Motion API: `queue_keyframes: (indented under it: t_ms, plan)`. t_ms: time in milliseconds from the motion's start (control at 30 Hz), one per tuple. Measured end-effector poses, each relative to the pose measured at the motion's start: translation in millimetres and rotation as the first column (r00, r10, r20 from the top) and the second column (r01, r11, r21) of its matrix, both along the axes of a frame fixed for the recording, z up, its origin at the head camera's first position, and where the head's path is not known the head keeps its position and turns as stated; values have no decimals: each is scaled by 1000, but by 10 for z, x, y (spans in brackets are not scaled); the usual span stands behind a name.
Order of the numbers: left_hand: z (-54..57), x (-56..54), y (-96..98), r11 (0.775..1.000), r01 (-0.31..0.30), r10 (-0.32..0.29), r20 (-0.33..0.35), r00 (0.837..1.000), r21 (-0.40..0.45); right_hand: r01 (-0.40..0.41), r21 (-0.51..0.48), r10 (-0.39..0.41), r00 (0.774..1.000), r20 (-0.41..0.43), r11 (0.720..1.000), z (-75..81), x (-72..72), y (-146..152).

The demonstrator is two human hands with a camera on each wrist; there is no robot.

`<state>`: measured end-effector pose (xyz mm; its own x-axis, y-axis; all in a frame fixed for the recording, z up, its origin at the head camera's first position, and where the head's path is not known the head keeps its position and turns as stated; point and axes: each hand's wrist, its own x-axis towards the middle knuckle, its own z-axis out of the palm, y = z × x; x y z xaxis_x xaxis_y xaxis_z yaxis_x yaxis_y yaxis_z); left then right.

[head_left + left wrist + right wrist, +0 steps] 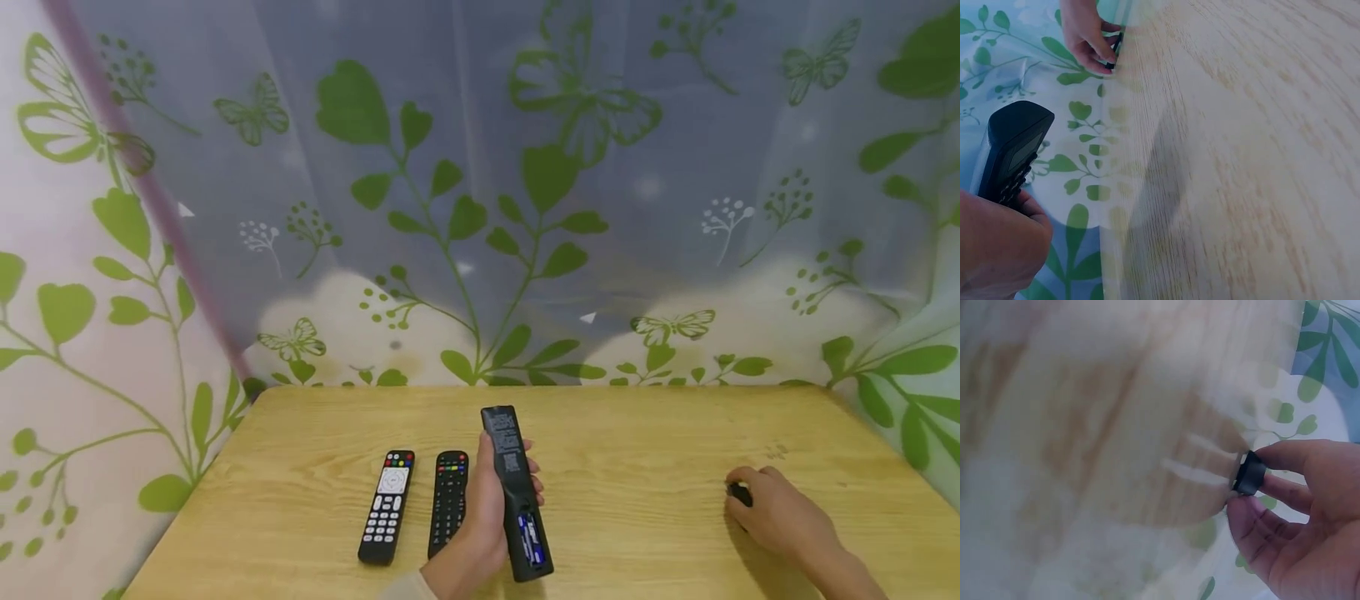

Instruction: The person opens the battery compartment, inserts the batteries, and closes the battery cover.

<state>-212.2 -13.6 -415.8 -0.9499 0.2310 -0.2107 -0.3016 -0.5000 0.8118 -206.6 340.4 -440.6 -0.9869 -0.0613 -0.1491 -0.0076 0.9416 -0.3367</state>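
Note:
My left hand (486, 508) grips a black remote control (510, 467) with its labelled back facing up. Its battery compartment is uncovered at the near end, and blue-and-white batteries (531, 540) show inside. In the left wrist view the keypad side of that remote control (1016, 147) partly shows. Off to the right, my right hand (783, 512) pinches a small black battery cover (739, 493) between thumb and fingers, low over the table. The right wrist view shows this cover (1251, 475) at the fingertips.
Left of my left hand, a black remote control with white buttons (386, 507) lies face up. Beside it lies another black remote control (448, 498), its lower part overlapped by my left wrist. A patterned curtain (480, 208) hangs behind the wooden table (637, 450).

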Motion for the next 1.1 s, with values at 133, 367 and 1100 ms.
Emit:
queue_keyframes:
  t_ms: [133,367,1100]
  plan:
    - [-1,-14,40,1000,0,0,1,1000,6,22,-26,-22,1000,-6,999,4,13,17]
    - [-36,-10,83,1000,-11,11,20,1000,20,77,-217,-73,997,27,973,108,87,-200]
    - [-22,-5,85,999,-43,43,4,999,-26,-92,-662,62,996,-67,744,504,460,-1983]
